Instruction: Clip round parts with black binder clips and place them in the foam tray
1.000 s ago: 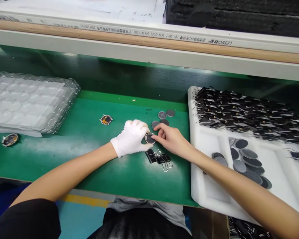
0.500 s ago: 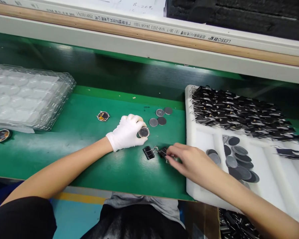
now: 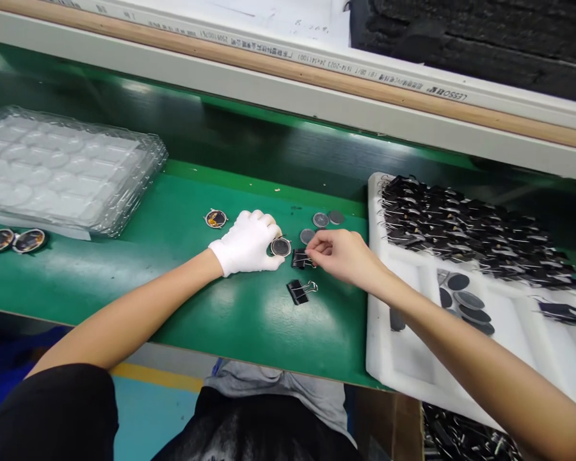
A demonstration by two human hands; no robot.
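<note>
My left hand [image 3: 249,244], in a white glove, grips a round watch case [image 3: 281,247] with a dark grey disc on its face. Close to its right, my bare right hand [image 3: 343,256] pinches a black binder clip [image 3: 300,258]. A second binder clip [image 3: 298,292] lies on the green bench just below, its wire handles pointing right. Beyond my right hand are several grey discs [image 3: 320,220], some partly hidden by the fingers. Another watch case [image 3: 216,219] with an orange and black inside rests left of my gloved hand.
Stacked clear plastic trays [image 3: 62,166] stand at the left, with two round watch pieces [image 3: 29,241] before them. At the right, a white foam tray [image 3: 375,320] holds many binder clips and loose discs. A pale rail [image 3: 288,89] crosses behind the bench.
My right hand has lifted one binder clip from beside the other and brought it up near the held watch case. The view has shifted slightly.
</note>
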